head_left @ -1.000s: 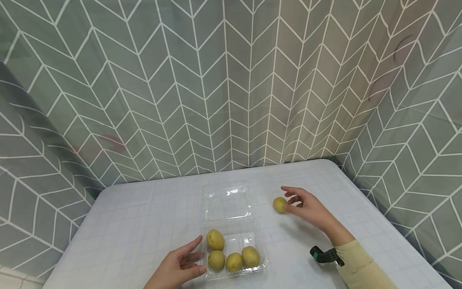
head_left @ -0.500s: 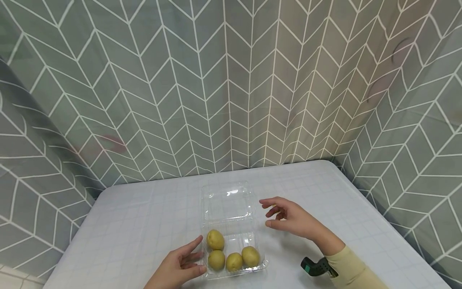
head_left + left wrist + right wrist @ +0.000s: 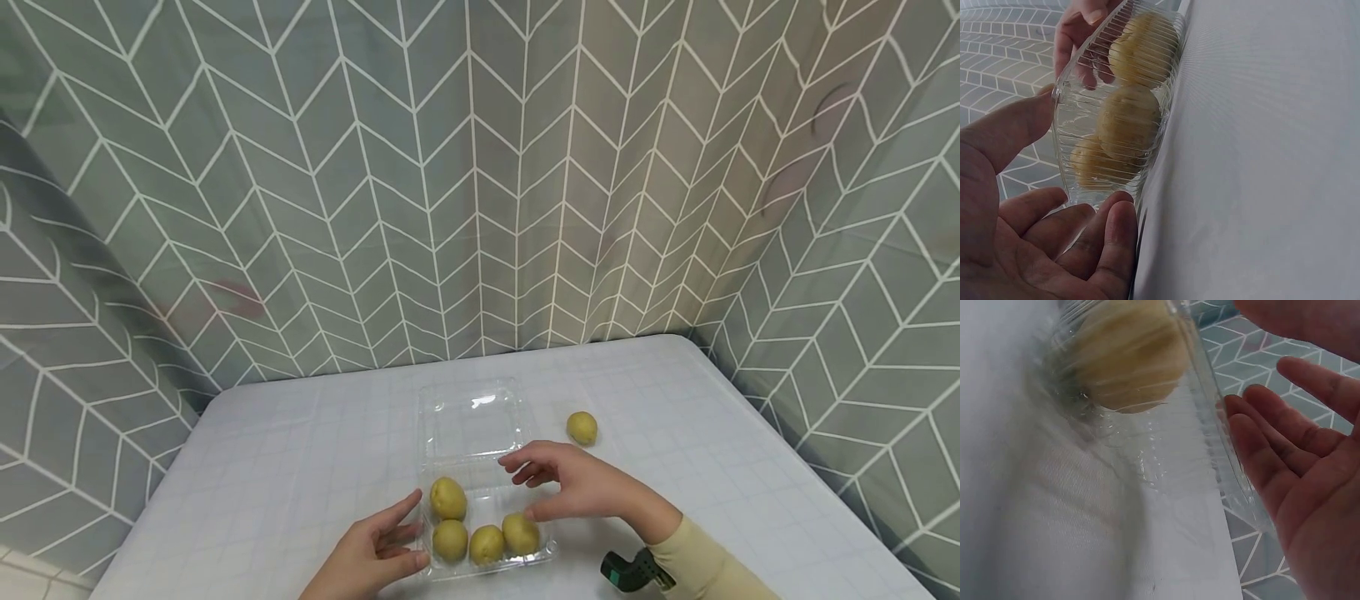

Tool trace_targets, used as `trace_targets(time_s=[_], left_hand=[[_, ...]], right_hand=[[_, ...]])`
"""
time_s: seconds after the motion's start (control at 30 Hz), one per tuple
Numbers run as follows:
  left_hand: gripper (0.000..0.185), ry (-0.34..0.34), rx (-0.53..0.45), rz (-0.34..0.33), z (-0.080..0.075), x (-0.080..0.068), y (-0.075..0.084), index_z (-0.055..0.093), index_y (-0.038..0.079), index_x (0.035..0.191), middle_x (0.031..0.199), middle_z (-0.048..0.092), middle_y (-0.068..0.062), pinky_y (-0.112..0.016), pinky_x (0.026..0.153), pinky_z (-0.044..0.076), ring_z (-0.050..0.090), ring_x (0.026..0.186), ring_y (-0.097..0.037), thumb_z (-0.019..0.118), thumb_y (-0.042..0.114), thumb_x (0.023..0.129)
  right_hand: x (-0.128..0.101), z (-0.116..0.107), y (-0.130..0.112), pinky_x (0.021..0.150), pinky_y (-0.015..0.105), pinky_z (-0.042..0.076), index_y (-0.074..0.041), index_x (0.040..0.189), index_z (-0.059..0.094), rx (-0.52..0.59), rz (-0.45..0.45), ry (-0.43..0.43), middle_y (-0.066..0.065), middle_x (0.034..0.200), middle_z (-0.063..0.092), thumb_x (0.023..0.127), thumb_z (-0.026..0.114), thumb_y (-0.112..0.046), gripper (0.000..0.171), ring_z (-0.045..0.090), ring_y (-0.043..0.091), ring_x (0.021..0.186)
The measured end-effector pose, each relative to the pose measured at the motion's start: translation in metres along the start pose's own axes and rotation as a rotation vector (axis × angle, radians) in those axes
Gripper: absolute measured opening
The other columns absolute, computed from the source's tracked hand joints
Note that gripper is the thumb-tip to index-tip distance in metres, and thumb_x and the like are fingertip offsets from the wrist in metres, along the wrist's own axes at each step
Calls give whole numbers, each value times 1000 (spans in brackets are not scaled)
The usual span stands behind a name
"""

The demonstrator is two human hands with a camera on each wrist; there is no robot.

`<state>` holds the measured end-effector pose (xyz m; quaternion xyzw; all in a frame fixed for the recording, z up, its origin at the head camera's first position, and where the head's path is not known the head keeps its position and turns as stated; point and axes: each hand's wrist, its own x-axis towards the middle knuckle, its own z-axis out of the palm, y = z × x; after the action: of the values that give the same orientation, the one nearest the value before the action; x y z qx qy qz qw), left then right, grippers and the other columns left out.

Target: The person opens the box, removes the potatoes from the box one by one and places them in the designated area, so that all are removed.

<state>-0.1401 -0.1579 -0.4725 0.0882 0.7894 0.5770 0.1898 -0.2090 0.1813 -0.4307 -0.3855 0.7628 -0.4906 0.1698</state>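
Note:
A hinged clear plastic clamshell box point(image 3: 480, 502) lies open on the table with several round yellow fruits point(image 3: 450, 540) along its left and front sides. My left hand point(image 3: 367, 546) rests at the box's left wall; in the left wrist view its thumb and fingertips are right at the rim. My right hand point(image 3: 573, 483) hovers over the box's right side, fingers loosely bent and holding nothing, thumb tip overlapping the rightmost fruit point(image 3: 521, 535). Another yellow fruit point(image 3: 582, 428) lies on the table beyond the right hand.
The box's transparent lid point(image 3: 472, 421) is folded back flat, away from me. A white cloth covers the table point(image 3: 300, 450). Grey patterned curtains point(image 3: 450, 208) stand around its back and sides. A dark wrist device point(image 3: 636, 570) is at the right sleeve point(image 3: 705, 567).
My right hand has left the loose fruit and moved left and nearer, over the box. That fruit stays about where it was. My left hand has not visibly moved.

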Motion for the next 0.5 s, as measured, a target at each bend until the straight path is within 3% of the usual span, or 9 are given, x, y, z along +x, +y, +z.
trace_targets(time_s=[0.17,0.5], left_hand=[[83,-4,5,-23,0,0,-1,37,-1,150,148,43,-25,-41,85,58,63,112,-36,78,32,87],[82,-3,1,-15,1,2,-2,37,-1,150,150,40,-24,-40,83,59,63,112,-35,79,30,87]], right_hand=[[5,5,-5,101,36,49,-10,138,55,-105,-6,-78,7,132,60,82,80,-15,61,60,22,116],[10,9,-18,92,25,50,-11,136,59,-493,-38,-162,-8,118,63,75,87,-23,68,59,7,108]])
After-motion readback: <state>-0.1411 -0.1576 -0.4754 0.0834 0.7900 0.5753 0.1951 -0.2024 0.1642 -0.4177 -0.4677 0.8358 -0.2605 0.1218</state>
